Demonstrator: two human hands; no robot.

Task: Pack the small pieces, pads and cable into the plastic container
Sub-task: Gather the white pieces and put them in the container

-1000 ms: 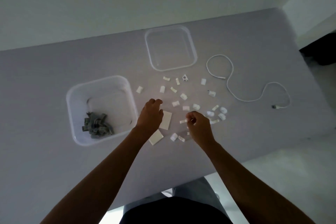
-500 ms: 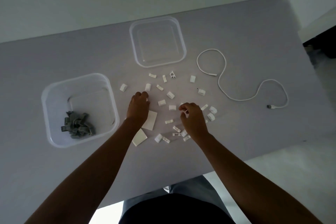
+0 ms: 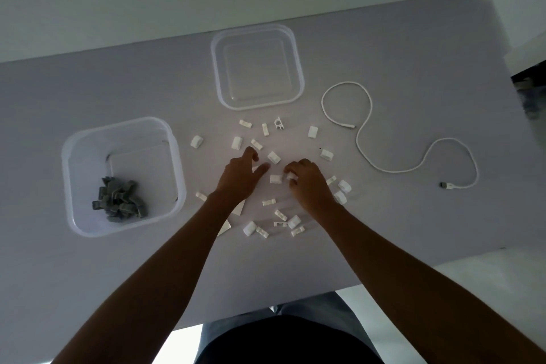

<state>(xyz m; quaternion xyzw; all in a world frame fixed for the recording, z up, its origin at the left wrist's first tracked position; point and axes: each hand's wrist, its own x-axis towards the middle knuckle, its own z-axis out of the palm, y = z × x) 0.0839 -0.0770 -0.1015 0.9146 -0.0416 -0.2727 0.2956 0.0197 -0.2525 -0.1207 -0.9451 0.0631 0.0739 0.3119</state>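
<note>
Several small white pieces [image 3: 274,157] lie scattered over the middle of the grey table [image 3: 384,216]. My left hand [image 3: 240,177] rests among them with fingers spread, partly covering a white pad [image 3: 238,207]. My right hand [image 3: 310,183] is curled around a small white piece [image 3: 291,177] at its fingertips. A second pad [image 3: 224,228] pokes out beside my left forearm. A white cable [image 3: 366,156] snakes across the table on the right. The clear plastic container [image 3: 71,186] at the left holds several grey pieces [image 3: 119,201].
A clear flat lid or shallow tray [image 3: 297,68] lies at the back centre, nothing in it. The table's near edge runs just below my forearms, and its right edge meets a dark gap by the wall.
Both hands have moved forward among the white pieces. The left hand's fingers have spread apart, and the right hand has closed on a small white piece.
</note>
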